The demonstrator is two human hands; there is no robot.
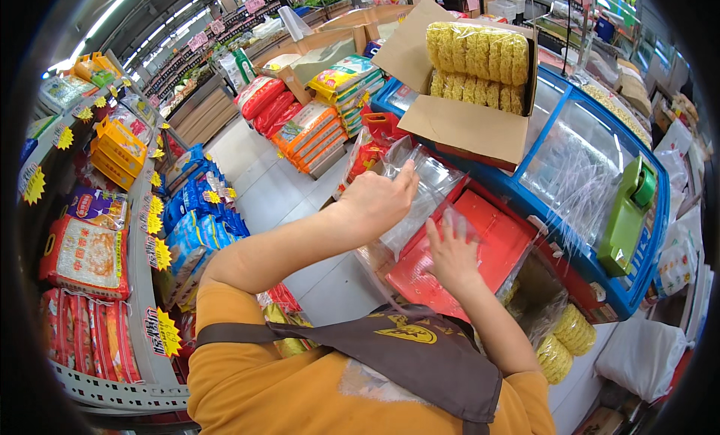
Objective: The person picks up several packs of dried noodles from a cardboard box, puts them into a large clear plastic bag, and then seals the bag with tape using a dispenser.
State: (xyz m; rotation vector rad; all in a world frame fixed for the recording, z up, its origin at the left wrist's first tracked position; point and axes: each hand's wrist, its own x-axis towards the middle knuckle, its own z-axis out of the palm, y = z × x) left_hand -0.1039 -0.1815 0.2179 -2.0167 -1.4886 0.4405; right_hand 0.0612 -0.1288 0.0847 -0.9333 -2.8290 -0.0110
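Note:
My left hand (382,201) is over a stack of clear plastic bags (424,187), its index finger extended; whether it pinches a bag I cannot tell. My right hand (454,252) spreads its fingers over a red box or tray (478,238), with thin clear film at the fingertips. Beyond my hands, an open cardboard box (467,128) sits on a blue-framed chest freezer (582,148) and holds wrapped yellow noodle cakes (478,52). A green tape dispenser (624,221) with green tape stands on the freezer's glass, beside a heap of thin clear strips (574,201).
More wrapped noodle cakes (565,342) lie low at my right, near a white plastic bag (641,356). Shelves with packaged rice (87,255) line the left. Stacked orange bags (309,137) and blue packs (205,210) flank the tiled floor (264,176).

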